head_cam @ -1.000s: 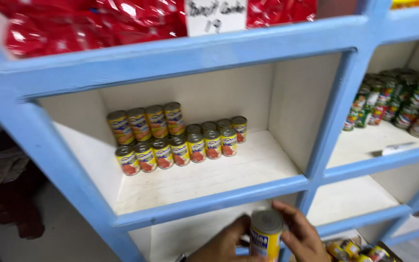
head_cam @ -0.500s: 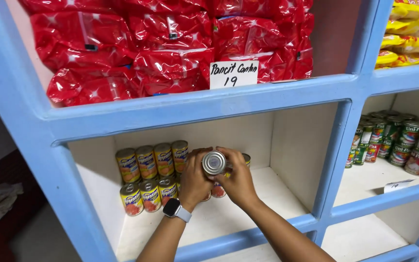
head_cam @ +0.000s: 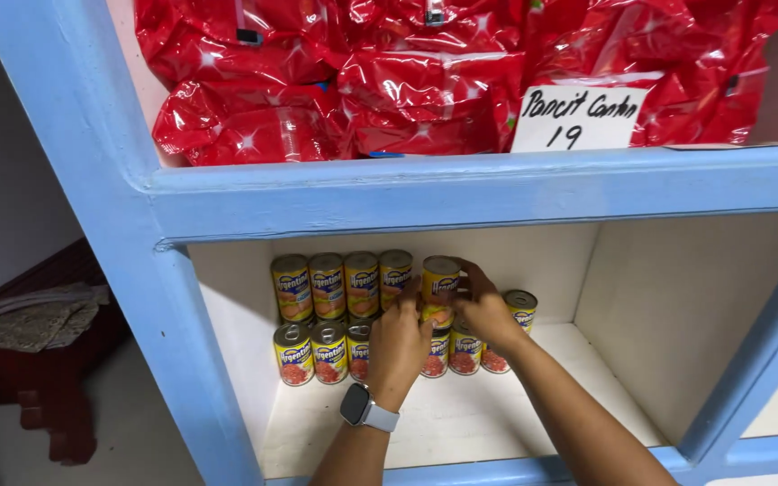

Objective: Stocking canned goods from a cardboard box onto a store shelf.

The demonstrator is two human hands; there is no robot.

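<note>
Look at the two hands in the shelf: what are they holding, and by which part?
Both the left hand and right hand grip one yellow-labelled can by its sides, upper row.

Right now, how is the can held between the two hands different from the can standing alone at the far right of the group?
The held can sits in the upper tier, on top of other cans; the far-right can stands lower. The left hand and right hand grip the held can; the far-right can is in neither hand. The held can's yellow label faces us; the far-right can is partly hidden. Both are upright, with silver tops.
</note>
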